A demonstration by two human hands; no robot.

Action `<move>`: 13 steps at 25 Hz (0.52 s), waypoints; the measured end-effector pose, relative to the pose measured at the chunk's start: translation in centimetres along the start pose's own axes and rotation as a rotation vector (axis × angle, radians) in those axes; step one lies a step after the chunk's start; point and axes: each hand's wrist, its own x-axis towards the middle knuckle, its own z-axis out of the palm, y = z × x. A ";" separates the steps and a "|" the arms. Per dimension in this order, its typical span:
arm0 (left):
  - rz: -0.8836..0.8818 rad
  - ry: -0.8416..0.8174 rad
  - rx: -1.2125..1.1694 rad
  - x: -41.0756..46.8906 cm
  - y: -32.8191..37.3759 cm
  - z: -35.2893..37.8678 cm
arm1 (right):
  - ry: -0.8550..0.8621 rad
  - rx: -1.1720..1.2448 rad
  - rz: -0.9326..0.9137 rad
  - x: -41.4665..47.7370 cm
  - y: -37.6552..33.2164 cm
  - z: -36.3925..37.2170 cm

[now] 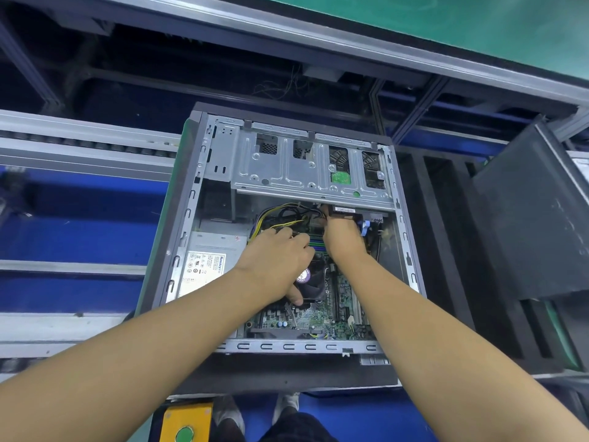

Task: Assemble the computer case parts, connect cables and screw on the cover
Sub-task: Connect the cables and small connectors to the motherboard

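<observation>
The computer case lay open on its side, with its cables bunched just under the metal drive cage. The left hand had its thumb down by the fan and fingers bent toward the cables, and the right hand had fingers tucked in among them; I could not tell if either held one. The cables looked light and bendy, so a hand should hold the hard plug, not tug the thin wires.
</observation>
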 end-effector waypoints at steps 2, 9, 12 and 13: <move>0.002 0.006 0.004 0.0 0.0 0.0 | -0.049 0.089 0.070 -0.4 -0.2 -0.4; 0.000 0.007 -0.004 0.1 -0.1 0.1 | -0.194 0.228 0.105 0.8 0.0 -0.7; 0.005 0.007 -0.001 0.1 -0.1 0.2 | -0.081 0.440 0.089 0.2 0.3 -0.4; 0.006 0.008 0.003 0.2 -0.1 0.2 | -0.060 0.446 0.061 0.1 0.3 -0.2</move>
